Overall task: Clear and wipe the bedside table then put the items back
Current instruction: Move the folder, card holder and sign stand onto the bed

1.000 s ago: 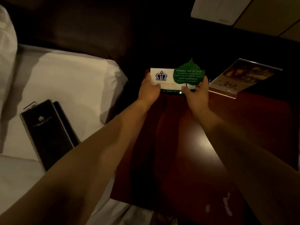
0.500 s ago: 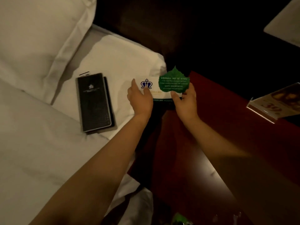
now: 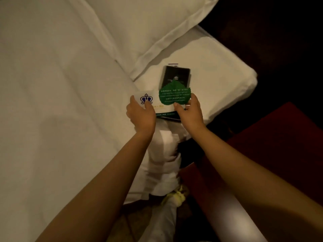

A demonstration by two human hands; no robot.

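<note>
White card [image 3: 148,100] is pinched at its left end between the thumb and fingers of my left hand [image 3: 141,117], my right hand [image 3: 190,114] likewise pinching the green leaf card [image 3: 173,96] lying over it, both held just above the black folder [image 3: 175,75] on the white bedding [image 3: 70,102], beside the red bedside table [image 3: 279,137].

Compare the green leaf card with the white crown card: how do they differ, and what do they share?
The leaf card is green and leaf-shaped; the white card is rectangular with a blue crown. The leaf card overlaps the white card's right end. The right hand pinches the leaf card, the left hand the white card. Both carry print.
</note>
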